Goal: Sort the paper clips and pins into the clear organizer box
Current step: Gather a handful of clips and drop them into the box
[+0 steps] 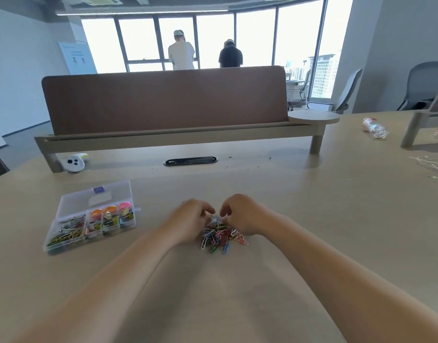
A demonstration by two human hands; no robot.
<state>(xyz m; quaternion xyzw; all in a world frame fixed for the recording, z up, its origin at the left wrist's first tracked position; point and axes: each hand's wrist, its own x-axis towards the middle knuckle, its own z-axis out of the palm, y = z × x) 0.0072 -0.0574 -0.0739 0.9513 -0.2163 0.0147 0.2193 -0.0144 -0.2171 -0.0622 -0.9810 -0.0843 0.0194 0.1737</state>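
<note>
Bright windows (138, 38) back a brown divider (163, 100), beige desk (312, 206) and grey office chairs (423, 82).

Daylight pours in from the far windows (213, 40), blown out to white, leaving the two people (182, 53) before them backlit. The desk (312, 206) is evenly lit, with soft shadows beside the forearms (128, 268). Wide-angle distortion bends the edges; the paper clips (220, 237) and the far room look slightly blurred.

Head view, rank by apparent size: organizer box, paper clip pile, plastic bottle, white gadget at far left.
1. organizer box
2. paper clip pile
3. plastic bottle and white gadget: they look alike, and both sit farther from the camera, so unranked.
</note>
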